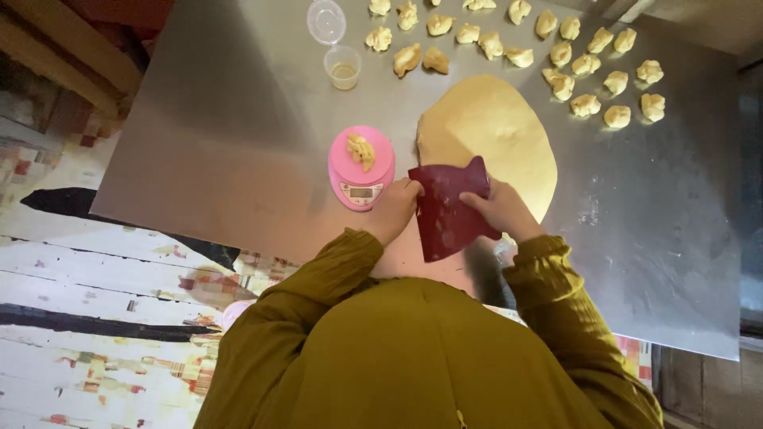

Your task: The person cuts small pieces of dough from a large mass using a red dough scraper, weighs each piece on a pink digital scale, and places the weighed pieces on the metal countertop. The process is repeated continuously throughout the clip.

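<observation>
Dough lump [362, 150] sits on pink scale [362, 168]; plastic cup [342, 67] holds yellowish liquid.

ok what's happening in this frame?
A person in an olive-green top stands at a metal table. Both hands hold a dark red scraper: left hand at its left edge, right hand at its right, at the near edge of a large dough slab. A small dough piece sits on a pink scale. Many portioned dough pieces lie along the far side, beside a clear cup.
</observation>
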